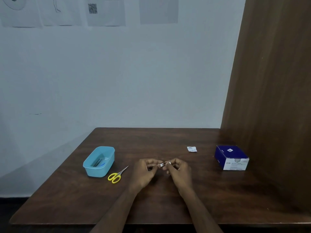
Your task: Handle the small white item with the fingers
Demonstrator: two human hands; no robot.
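Pinched at both ends: small sachet, gripped between left hand and right hand, just above table centre. Left of hands, yellow scissors beside blue tub. To the right, second sachet lying flat, then blue box.

Light-blue tub, yellow-handled scissors, navy-and-white box, white sachet, dark-brown table.

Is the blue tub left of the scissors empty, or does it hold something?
Not empty: the lidless blue tub holds dark slender items and something blue at its bottom; what they are cannot be told.
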